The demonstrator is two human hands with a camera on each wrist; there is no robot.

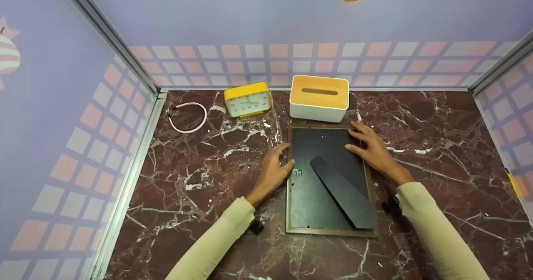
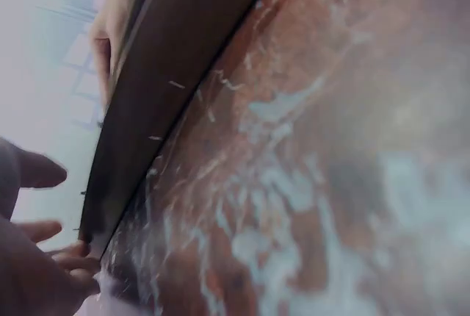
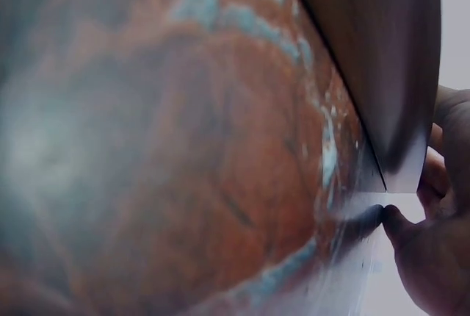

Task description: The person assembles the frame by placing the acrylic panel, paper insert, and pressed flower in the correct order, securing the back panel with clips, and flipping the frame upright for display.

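A photo frame (image 1: 304,201) lies face down on the marble-patterned table, its black backing up and its slanted stand leg (image 1: 343,194) against the back. At the frame's left edge is my left hand (image 1: 272,169); in the left wrist view, its fingertips (image 2: 77,257) touch the frame's side (image 2: 147,95) while the thumb stays apart. My right hand (image 1: 377,153) rests at the upper right edge, fingers spread. The right wrist view has the right hand (image 3: 440,235) by the end of the frame's side (image 3: 389,73), partly hidden behind it.
Behind the frame stands a white tissue box (image 1: 316,111) with a wooden lid. A yellow alarm clock (image 1: 248,101) is to its left, and a pink headband (image 1: 204,115) lies farther left. Patterned wall panels (image 1: 250,26) border the table (image 1: 200,213) at the back and sides.
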